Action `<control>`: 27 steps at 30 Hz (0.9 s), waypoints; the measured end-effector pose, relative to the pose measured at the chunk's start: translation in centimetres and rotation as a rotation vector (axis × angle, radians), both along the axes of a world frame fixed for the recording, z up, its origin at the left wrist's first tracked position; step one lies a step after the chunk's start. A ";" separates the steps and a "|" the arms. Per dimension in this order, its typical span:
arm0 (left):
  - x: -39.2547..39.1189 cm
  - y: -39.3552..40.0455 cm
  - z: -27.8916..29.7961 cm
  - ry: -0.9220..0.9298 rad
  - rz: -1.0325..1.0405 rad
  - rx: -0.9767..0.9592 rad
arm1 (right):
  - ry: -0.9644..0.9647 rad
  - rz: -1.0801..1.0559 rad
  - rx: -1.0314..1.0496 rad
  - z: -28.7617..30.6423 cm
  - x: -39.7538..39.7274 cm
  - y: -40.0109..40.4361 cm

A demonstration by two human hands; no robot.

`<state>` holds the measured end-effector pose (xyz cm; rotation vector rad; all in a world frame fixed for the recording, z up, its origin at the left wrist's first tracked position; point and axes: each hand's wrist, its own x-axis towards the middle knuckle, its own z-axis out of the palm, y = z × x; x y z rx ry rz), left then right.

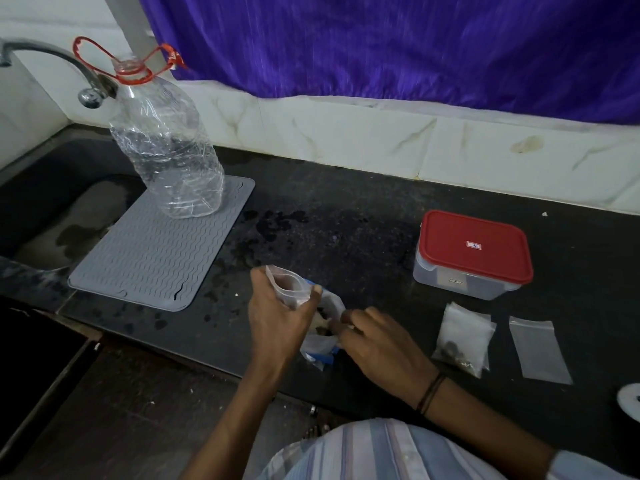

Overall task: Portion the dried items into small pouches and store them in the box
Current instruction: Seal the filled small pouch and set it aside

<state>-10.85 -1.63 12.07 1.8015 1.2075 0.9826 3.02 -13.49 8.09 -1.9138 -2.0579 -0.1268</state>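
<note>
dark counter [346, 216] runs left to right, front edge just below the hands, tiled wall at the back under a purple curtain [398, 43]. sink [69, 216] at far left, grey ribbed mat [152, 251] beside it with a clear plastic bottle [166, 147] standing on its back corner. open bare counter between mat and box, only dark wet patches there. left hand [277, 317] closed around a small clear pouch [289, 285], mouth held open and pointing up and away, long axis roughly upright, slightly tilted. right hand [377, 344] curled, fingertips pinched inside a larger clear bag with blue edge [323, 344] lying on the counter just below the pouch; dark dried bits show in it, what the fingers hold cannot tell. box [471, 254] with red lid [474, 244] shut, well right of the hands, clear room around it. filled pouch [462, 336] lies flat near the front of the box, long axis running near to far, dark items at its near end. empty pouch [538, 348] just beside it to the right, flat, same direction, not touching. white round object [630, 401] cut off at right edge.
</note>
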 end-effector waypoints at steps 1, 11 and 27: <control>0.2 -0.3 0.1 0.006 -0.016 0.010 | 0.074 -0.047 0.000 0.3 -0.1 -0.1; 4.2 -4.6 1.7 0.137 -0.297 0.237 | 0.916 -0.326 0.282 5.4 -0.4 -1.9; 9.3 -9.5 -1.2 -0.200 -0.648 -0.333 | 1.081 -0.720 0.561 1.5 2.3 -5.9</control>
